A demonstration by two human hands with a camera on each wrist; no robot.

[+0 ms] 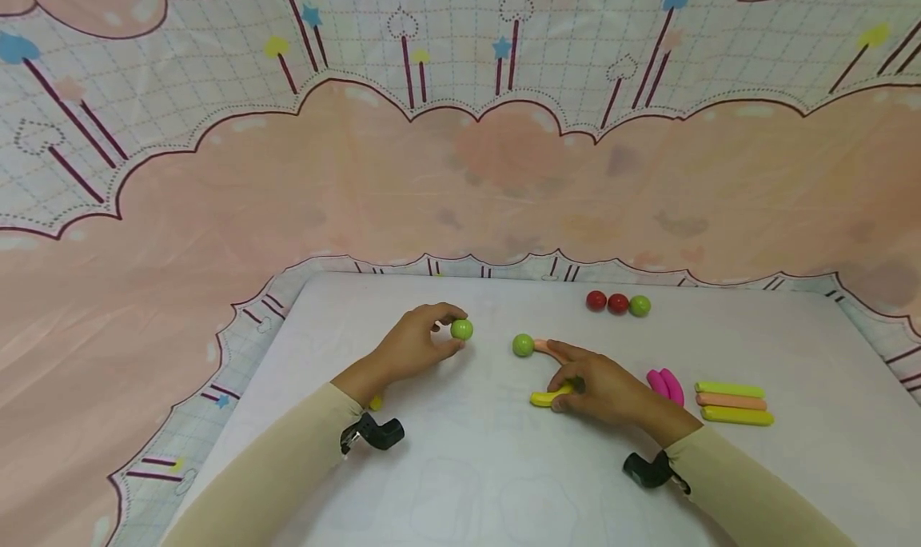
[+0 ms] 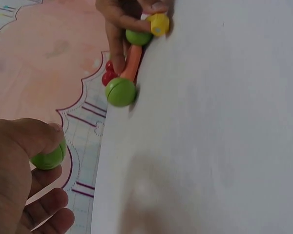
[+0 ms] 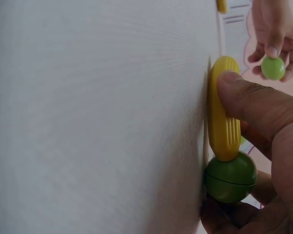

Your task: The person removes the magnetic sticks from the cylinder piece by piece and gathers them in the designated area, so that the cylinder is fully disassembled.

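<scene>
My left hand pinches a green ball between thumb and fingers, a little way from the other pieces. My right hand pinches a yellow curved stick, thumb against its side. In the right wrist view this yellow stick meets a green ball at one end. The right index finger lies along an orange stick, whose far end touches another green ball. The left wrist view shows these pieces in a chain, partly hidden by the right hand.
Two red balls and a green ball line up at the white table's back. Magenta curved pieces lie beside the right wrist, near straight sticks stacked side by side. A yellow piece shows partly beneath the left wrist.
</scene>
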